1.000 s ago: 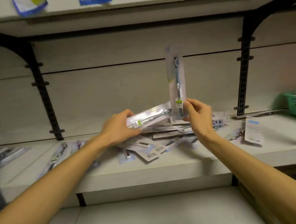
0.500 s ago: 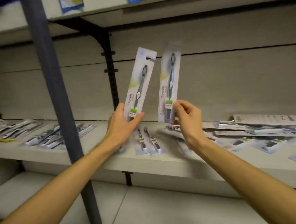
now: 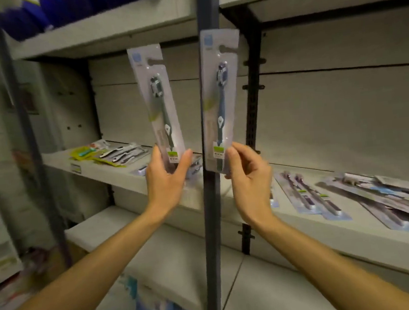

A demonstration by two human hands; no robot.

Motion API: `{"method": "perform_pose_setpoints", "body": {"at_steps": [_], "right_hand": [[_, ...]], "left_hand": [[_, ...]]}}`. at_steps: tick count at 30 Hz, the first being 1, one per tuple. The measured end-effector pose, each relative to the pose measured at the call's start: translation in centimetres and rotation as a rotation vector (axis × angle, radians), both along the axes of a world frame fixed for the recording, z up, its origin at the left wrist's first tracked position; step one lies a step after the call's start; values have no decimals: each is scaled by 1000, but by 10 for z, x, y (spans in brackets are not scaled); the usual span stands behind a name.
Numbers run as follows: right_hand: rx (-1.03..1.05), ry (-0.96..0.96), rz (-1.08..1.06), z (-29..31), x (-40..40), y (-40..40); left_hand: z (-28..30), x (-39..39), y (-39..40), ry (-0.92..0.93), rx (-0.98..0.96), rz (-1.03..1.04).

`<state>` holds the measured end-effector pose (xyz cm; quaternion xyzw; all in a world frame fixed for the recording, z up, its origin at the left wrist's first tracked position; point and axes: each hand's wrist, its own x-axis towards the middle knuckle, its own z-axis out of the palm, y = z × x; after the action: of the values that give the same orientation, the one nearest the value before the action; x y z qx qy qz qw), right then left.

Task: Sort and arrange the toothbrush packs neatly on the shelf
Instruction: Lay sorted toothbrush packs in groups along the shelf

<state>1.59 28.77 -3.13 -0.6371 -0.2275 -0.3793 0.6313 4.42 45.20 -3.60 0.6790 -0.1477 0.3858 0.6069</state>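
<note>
My left hand (image 3: 167, 181) holds a pack with a grey toothbrush (image 3: 160, 104) upright by its bottom end. My right hand (image 3: 246, 175) pinches the bottom of a second pack with a blue toothbrush (image 3: 220, 98), also upright. Both packs are raised side by side in front of the shelf (image 3: 372, 246), either side of a grey upright post (image 3: 213, 204). More toothbrush packs (image 3: 312, 199) lie flat and scattered on the shelf at the right. Another group of packs (image 3: 121, 154) lies on the shelf section at the left.
A yellow-green packet (image 3: 83, 152) lies at the far left of the shelf. A black bracket rail (image 3: 252, 95) runs up the back wall. An upper shelf (image 3: 101, 32) carries blue items. A lower shelf (image 3: 158, 259) holds a blue-and-white box (image 3: 153, 307).
My view has swung left along the shelf. Both hands have carried their packs leftward and raised them more upright; the scattered pile now lies at the right.
</note>
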Motion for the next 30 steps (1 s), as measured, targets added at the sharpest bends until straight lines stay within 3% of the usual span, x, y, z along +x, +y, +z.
{"method": "perform_pose_setpoints", "body": {"at_steps": [10,20,24,30], "right_hand": [[53,171,48,-37,55,129],[128,315,-61,-44,163,170],[-9,325,-249,-39,194,167],[-297,438,-370,-13,224,184]], "left_hand": [[-31,37,112,122,12,206],[-37,141,189,220,169,121],[-29,197,204,248,279,69],[-31,239,229,324,266,18]]}}
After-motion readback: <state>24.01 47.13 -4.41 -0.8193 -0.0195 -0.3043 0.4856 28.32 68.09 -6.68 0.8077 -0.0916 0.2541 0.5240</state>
